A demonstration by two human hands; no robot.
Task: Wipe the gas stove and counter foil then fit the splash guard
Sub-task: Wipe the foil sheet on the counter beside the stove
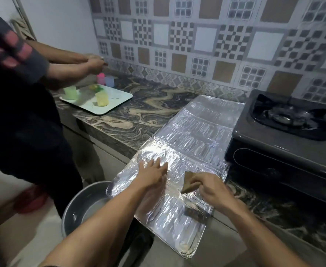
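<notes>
Nearest me, my left hand [152, 173] lies flat, fingers spread, pinning the foil splash guard [179, 166] so it won't slide. My right hand [209, 186] pinches a brown wiping pad [189, 182], probably a sponge (blurry), against it. Its near end overhangs the counter [139, 116] edge. Gas stove [285, 132] sits just right; open counter beyond.

Splash guard [187, 143]: thin metal foil, embossed ribs, crinkled, highly reflective. Gas stove [285, 139]: dark body, smooth, semi-gloss. Counter [139, 112]: polished swirled stone. Basin [85, 205], lower left: dull grey metal. Pad [190, 183]: brown, matt, rough-looking.
</notes>
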